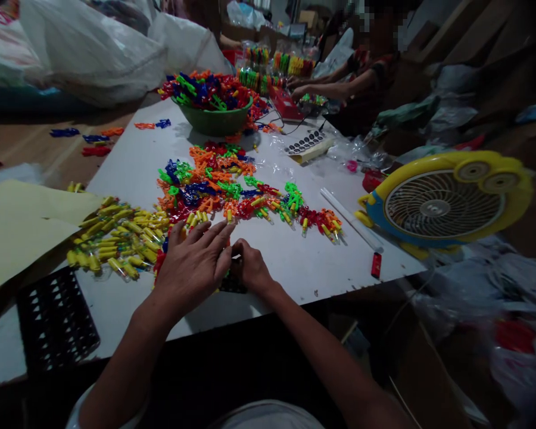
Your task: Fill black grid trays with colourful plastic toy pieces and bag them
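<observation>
Left hand (197,255): palm down at the near edge of the coloured pieces; we see its fingers extended and slightly parted, but cannot tell if anything is held beneath.
Right hand (252,267): just beside the left thumb, fingers curled in; we cannot tell what, if anything, they pinch.
Coloured pieces (201,185): red, orange, green and blue plastic, heaped on the white table (304,268) beyond our hands, a tail of them trailing right; several bear yellow, clear-ended tubes.
Yellow tubes (116,235): loose pile left of our left hand, running up against the coloured heap.
Black trays: one (232,285) partly hidden under our hands; another, the pitted tray (58,322), at the near left.
Green bowl (214,121): behind the heap, piled high with similar pieces.
Right side: yellow-and-blue fan (446,199), with a clear rod (352,220) and a small red object (376,265) near it.
Far side: a co-worker's hand (301,91) by a red device (284,104).
</observation>
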A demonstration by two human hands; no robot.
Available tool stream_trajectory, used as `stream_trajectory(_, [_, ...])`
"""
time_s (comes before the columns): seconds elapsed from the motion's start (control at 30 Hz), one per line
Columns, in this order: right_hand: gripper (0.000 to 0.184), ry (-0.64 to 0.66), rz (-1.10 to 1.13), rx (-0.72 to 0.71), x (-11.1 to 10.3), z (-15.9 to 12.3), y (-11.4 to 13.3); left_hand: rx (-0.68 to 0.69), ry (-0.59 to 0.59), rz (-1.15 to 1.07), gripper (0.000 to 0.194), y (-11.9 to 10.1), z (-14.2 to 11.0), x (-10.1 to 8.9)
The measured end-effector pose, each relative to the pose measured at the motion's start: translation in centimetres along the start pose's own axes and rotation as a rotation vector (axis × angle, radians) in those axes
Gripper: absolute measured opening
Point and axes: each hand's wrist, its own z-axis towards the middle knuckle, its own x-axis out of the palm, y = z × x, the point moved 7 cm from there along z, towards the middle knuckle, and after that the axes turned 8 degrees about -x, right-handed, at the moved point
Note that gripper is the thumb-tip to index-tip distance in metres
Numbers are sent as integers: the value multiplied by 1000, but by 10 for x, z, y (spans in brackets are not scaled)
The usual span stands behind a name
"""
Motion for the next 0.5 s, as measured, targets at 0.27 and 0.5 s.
stream_trajectory(0.27, [3,-76,-180,42,-59,12,-14,-8,20,4,41,0,2,1])
stream_trajectory(0.5, [25,-420,-573,598,-187,-9,-86,-17,0,-8,41,0,2,0])
